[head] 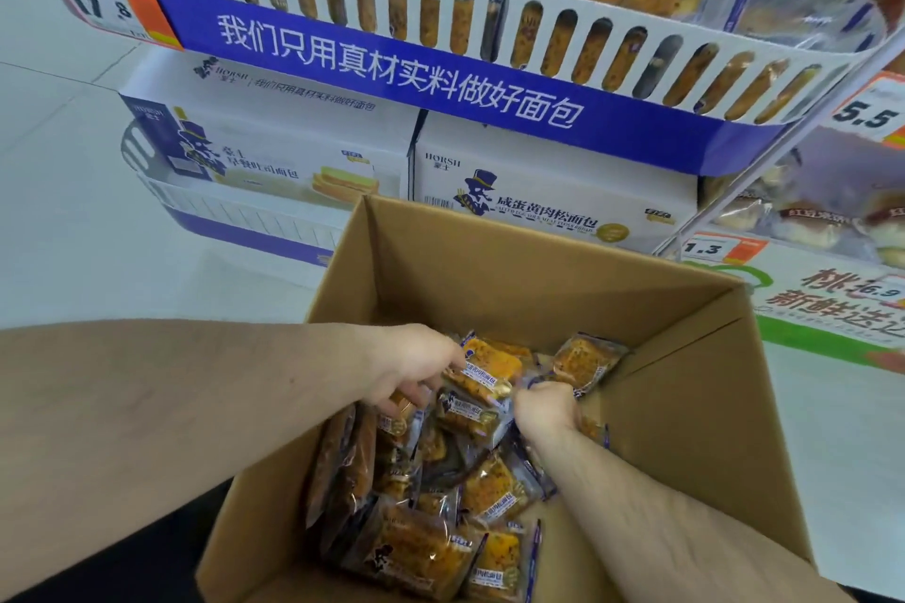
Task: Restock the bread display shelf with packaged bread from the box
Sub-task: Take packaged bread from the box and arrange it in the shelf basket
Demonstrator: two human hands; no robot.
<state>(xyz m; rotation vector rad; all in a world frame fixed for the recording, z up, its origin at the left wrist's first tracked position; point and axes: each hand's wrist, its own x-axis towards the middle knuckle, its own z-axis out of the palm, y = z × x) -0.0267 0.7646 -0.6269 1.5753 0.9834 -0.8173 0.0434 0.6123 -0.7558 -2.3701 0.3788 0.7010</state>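
Both hands in cardboard box point(661, 406), display shelf point(440, 78) at 12 o'clock.
One bread packet point(485, 370) is pinched by left hand point(416, 372); a wrapper edge is gripped by right hand point(546, 406).

Both bare forearms reach down into the cardboard box point(538, 289). The left hand point(416, 367) has its fingers curled among the packets; the right hand point(546, 406), just beside it, is fisted around wrapper edges.

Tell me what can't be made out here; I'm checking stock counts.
- Head view: packets under the top layer in the brown cardboard box, hidden by those above.
- Left hand fingertips, tucked among orange bread packets.
- Right hand grip, fingers curled out of sight.
- White slatted shelf basket: contents cut off at top edge.
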